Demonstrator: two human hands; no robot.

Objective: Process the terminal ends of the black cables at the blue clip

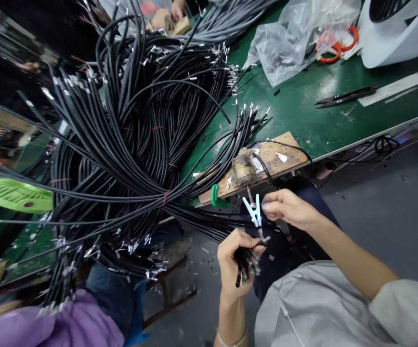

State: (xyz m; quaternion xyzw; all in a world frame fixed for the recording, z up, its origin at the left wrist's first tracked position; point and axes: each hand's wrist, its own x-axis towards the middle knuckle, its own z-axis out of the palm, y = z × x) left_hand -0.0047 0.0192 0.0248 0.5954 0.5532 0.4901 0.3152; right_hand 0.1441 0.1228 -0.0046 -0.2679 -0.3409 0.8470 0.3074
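Observation:
My left hand is closed around a bundle of black cables, whose cut ends poke out below the fingers. One stripped end points up toward a light blue clip. The clip sits at the shaft of a small dusty motor, which rests on a wooden board. Just right of the clip, my right hand has its fingers curled in a pinch; what is between them, if anything, is hidden. A green clamp grips the board's edge.
A large heap of black cables with silvery ends covers the left of the green table. Orange-handled scissors, a plastic bag and dark snips lie farther right. A person in purple sits at the lower left.

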